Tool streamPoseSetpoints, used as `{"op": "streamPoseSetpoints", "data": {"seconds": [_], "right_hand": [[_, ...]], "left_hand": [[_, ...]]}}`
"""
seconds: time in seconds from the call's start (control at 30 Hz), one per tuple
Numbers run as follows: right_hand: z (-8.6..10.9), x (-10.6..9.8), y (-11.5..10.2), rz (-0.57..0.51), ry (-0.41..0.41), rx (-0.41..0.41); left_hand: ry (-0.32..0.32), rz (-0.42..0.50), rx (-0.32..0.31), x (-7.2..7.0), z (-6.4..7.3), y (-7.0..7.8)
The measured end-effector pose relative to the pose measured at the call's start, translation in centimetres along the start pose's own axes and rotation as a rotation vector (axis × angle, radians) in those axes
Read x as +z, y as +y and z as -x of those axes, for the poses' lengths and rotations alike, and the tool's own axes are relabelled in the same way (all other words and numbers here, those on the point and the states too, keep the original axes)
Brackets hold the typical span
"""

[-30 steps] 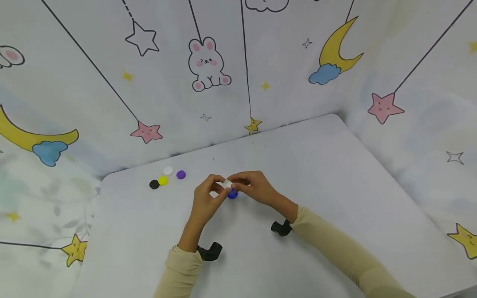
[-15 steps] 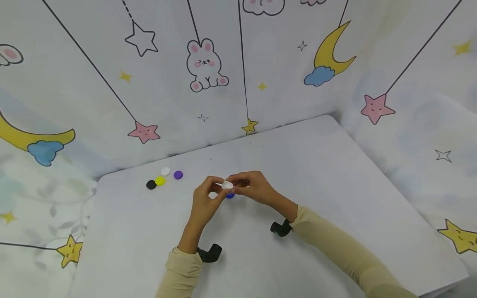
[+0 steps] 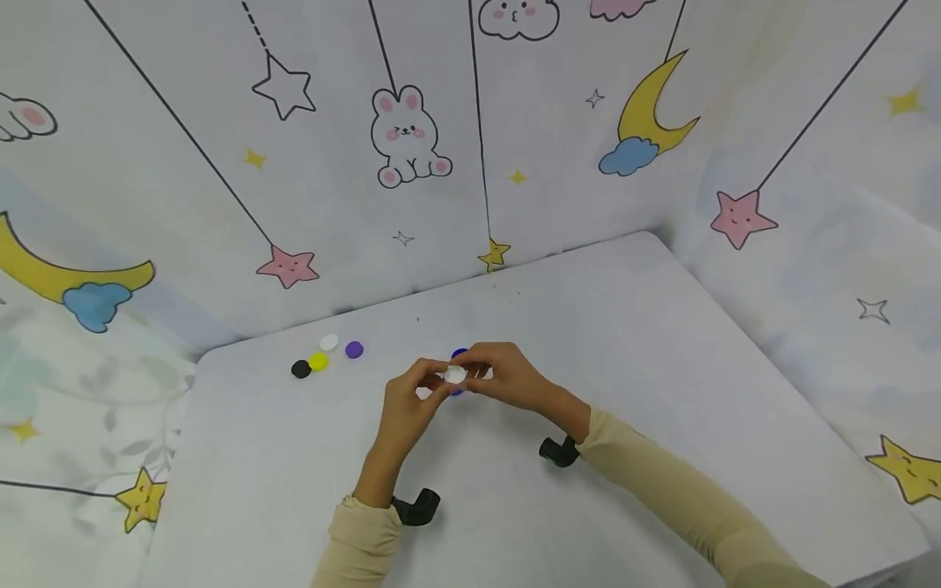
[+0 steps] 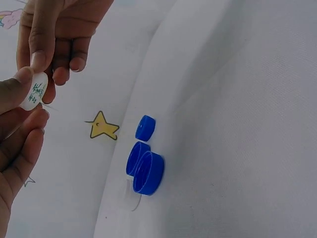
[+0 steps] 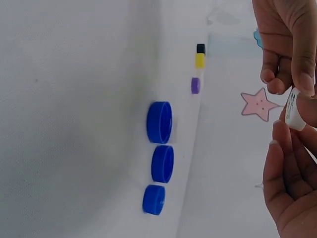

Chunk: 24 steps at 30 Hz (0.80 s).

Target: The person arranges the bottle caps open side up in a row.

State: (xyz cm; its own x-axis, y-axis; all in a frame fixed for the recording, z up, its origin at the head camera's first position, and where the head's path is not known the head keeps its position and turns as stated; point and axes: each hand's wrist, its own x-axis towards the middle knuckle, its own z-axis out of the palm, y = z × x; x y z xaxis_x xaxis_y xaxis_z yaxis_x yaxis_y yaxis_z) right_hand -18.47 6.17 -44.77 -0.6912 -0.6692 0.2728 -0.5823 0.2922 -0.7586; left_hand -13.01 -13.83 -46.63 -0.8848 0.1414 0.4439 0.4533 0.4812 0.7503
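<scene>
Left hand (image 3: 412, 400) and right hand (image 3: 510, 376) pinch one lettered white cap (image 3: 455, 375). Three hollow, plastic-looking blue caps (image 5: 158, 164) and four round discs (image 3: 318, 362) sit on the surface (image 3: 625, 343)

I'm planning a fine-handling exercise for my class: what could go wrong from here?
The green-lettered white cap, pinched by the left hand and right hand, could slip and drop. Three blue caps lie close together on the table near the hands, so either hand might bump one.
</scene>
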Motion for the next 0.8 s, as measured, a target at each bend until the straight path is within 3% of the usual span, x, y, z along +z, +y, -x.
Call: {"op": "streamPoseSetpoints", "data": {"seconds": [0.17,0.3,0.57,0.8], "right_hand": [[0.2,-0.2,0.2,0.059,-0.013,-0.032],[0.4,0.1,0.9,0.106,-0.032,0.006],[0.7,1.0,2.2,0.167,-0.099,0.136],[0.7,1.7,3.0,0.251,-0.095,0.121]], "left_hand": [[-0.051,-0.083,-0.022,0.6,-0.2,-0.1],[-0.112,-0.168,-0.053,1.0,-0.2,-0.3],[-0.229,-0.202,-0.101,1.9,-0.1,-1.1],[-0.288,-0.314,-0.101,2.6,-0.2,-2.0]]}}
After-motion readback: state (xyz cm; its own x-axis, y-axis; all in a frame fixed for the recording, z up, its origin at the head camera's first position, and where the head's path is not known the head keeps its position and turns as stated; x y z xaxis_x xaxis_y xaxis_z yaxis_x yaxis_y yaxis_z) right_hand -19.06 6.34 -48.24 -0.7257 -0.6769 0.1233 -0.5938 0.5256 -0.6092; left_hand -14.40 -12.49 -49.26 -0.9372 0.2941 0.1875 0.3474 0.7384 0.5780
